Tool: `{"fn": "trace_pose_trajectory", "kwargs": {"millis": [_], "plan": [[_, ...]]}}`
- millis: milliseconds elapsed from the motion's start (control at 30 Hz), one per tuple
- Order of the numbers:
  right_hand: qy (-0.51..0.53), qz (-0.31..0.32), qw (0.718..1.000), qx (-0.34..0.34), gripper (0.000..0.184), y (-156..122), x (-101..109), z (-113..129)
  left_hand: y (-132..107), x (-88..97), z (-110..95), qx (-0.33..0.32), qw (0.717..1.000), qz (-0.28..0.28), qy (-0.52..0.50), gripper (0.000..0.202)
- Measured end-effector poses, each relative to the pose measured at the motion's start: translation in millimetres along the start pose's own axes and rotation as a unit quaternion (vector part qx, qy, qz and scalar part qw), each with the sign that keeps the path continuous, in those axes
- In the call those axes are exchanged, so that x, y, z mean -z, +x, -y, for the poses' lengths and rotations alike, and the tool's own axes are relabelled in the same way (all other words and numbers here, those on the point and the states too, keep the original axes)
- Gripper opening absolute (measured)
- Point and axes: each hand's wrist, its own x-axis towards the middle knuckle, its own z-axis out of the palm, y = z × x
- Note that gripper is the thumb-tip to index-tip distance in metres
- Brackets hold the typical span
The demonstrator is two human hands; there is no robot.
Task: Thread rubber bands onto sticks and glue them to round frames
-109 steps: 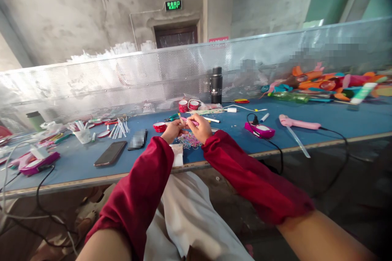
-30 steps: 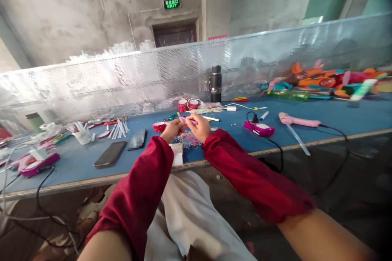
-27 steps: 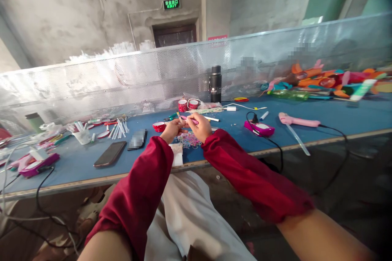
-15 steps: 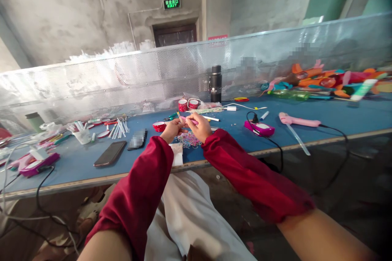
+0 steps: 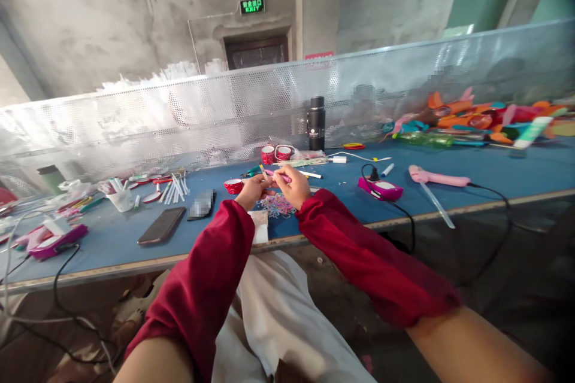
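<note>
My left hand (image 5: 251, 191) and my right hand (image 5: 294, 188) meet above the table, fingers pinched close together. From my right hand's fingers juts a slim pink pen-like tool (image 5: 284, 175). A thin stick with a yellowish end (image 5: 262, 169) rises at the fingertips of my left hand, which is closed around it. Small parts between the fingertips are too tiny to make out. Just below the hands lies a pile of small coloured loops (image 5: 277, 206). A white paper or card (image 5: 259, 226) lies by the table edge under my left wrist.
Red tape rolls (image 5: 233, 186) stand left of my hands, others behind. A phone (image 5: 162, 225) and a cup of white sticks (image 5: 120, 198) lie further left. Behind is a black bottle (image 5: 317, 123). At right are a magenta power strip (image 5: 380, 189) and a pink glue gun (image 5: 440, 177).
Hardly anything differs. Both hands stay in the same place, with only a slight shift of the fingers around the pink tool.
</note>
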Motion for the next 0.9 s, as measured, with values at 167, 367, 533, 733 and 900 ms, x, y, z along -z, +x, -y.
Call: {"fn": "trace_pose_trajectory", "kwargs": {"millis": [167, 367, 533, 733, 900], "plan": [[-0.003, 0.002, 1.0, -0.005, 0.019, 0.1, 0.2, 1.2, 1.3, 1.4, 2.2, -0.004, 1.0, -0.005, -0.004, 0.02], [0.002, 0.01, 1.0, -0.002, 0.02, 0.2, 0.4, 0.1, 2.4, 2.1, 3.3, -0.002, 1.0, -0.005, -0.008, 0.023], [0.005, 0.005, 1.0, -0.005, 0.02, 0.1, 0.1, -1.0, 2.7, 2.2, 3.2, -0.006, 1.0, -0.006, -0.009, 0.023], [-0.002, 0.006, 1.0, -0.006, 0.02, -0.2, -0.4, -1.1, 4.9, 3.4, 6.1, -0.009, 1.0, -0.004, -0.007, 0.027], [-0.002, 0.012, 1.0, 0.002, 0.02, -0.1, 0.3, -0.7, 5.9, 4.5, 6.8, -0.012, 1.0, 0.002, -0.012, 0.027]]}}
